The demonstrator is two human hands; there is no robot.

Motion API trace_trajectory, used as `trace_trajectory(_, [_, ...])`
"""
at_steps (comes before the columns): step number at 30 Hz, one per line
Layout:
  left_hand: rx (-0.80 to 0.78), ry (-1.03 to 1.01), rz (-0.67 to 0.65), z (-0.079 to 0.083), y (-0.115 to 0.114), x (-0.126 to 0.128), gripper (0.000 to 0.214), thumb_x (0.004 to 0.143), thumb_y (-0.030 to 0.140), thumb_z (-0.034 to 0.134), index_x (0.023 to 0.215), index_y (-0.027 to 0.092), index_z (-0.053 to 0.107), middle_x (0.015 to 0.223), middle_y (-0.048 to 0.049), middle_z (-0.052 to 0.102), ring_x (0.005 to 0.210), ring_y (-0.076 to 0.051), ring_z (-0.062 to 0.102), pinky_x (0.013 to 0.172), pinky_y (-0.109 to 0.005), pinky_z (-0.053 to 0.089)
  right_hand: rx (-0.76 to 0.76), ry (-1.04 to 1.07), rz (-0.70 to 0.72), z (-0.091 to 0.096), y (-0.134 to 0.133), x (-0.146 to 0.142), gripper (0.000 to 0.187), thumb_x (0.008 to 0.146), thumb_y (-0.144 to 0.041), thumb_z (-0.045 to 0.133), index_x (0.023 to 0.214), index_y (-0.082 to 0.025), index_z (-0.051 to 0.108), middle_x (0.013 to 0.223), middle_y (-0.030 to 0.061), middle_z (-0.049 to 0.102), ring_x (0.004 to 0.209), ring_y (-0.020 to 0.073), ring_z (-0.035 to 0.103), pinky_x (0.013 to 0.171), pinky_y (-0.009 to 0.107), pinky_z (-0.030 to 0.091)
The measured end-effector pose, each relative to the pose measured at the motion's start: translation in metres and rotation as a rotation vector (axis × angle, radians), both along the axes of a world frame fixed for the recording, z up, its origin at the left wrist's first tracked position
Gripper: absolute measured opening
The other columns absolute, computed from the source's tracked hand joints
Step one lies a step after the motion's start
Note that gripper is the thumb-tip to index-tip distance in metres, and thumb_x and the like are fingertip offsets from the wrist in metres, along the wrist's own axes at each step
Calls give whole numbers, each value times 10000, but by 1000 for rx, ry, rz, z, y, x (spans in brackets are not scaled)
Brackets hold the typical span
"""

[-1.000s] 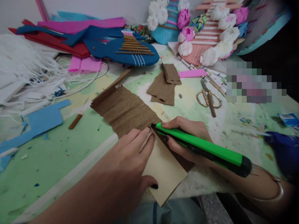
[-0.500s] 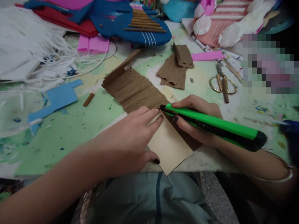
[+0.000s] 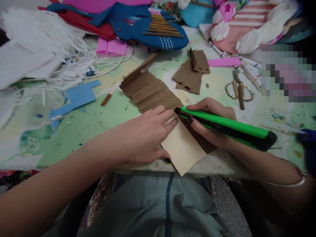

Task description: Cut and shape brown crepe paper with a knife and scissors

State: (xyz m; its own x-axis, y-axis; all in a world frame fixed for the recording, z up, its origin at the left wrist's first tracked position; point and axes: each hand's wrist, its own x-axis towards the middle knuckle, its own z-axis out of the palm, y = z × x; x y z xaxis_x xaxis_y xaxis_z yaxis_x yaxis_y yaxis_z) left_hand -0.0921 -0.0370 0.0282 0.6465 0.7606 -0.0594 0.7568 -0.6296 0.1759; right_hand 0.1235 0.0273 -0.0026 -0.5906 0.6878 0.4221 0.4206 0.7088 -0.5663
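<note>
Worktop is a proper craft mess: green and white, smeared with pale yellow, paper crumbs and bits of blue fluff all over. Middle of it, near the front edge, there's a sheet of brown crepe paper lying on a slant, with a cream card on its near end, one corner poking past the table edge. Left hand is pressed down over both, fingers outstretched, not gripping anything. Right hand is wrapped around a green-and-black cutter, its tip at the card's far corner, just beside the left fingertips; can't really make out the blade. Behind those sit some folded brown scraps, a pink strip, markers and gold-handled scissors. Over on the left, a light blue cutout and a big heap of white string. At the back there's a dark blue guitar-shaped piece with brown sticks across it, plus a salmon one with paper flowers. Below the edge: grey-green trousers and speckled grey floor.
</note>
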Motion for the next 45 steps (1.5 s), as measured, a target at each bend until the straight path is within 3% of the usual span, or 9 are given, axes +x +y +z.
trace_trajectory(13, [-9,-46,5,1,2,2,515,776,417,601,1199,128,555,1254,-157,518,1134,-324,483,963,-447,399,16,-8,0,-1,1,1,196,804,-215,630,997,-247,614,948,18,703,805,177,676,655,286,536])
trace_trajectory(19, [-20,-29,-7,1,3,-5,516,742,391,612,1208,179,552,1311,-133,484,1189,-343,445,946,-447,417,0,-9,10,1,-2,0,192,807,-208,616,995,-245,605,937,11,707,771,171,676,652,285,533])
trace_trajectory(24, [-31,-44,16,2,1,-5,588,738,474,641,1233,175,539,1294,-140,500,1167,-341,454,957,-453,404,48,-25,14,3,-7,-3,208,789,-181,616,982,-254,591,934,10,725,752,169,685,660,281,525])
trace_trajectory(28, [-38,-50,65,3,-1,5,532,840,518,548,1207,134,560,1221,-156,543,1119,-317,477,943,-450,397,56,-29,0,4,-9,-2,217,778,-187,619,983,-244,579,887,15,730,699,164,686,619,276,512])
trace_trajectory(36, [158,91,177,-12,-12,31,676,812,653,484,1153,77,583,1168,-199,558,992,-369,494,763,-496,423,13,16,35,5,-7,-2,208,788,-178,613,983,-238,571,898,0,730,677,130,674,609,231,504])
trace_trajectory(42, [216,31,199,-21,-16,29,699,804,632,513,1200,58,561,1294,-230,516,1083,-382,483,834,-520,412,-133,59,-46,5,-5,3,216,787,-180,617,994,-227,575,871,-9,714,667,120,665,616,226,500])
trace_trajectory(45, [249,-1,198,-25,-17,28,710,814,638,492,1210,52,561,1319,-234,513,1091,-381,483,837,-521,408,-130,55,-61,6,-5,3,202,768,-172,632,958,-225,589,839,-18,713,641,110,652,583,210,486])
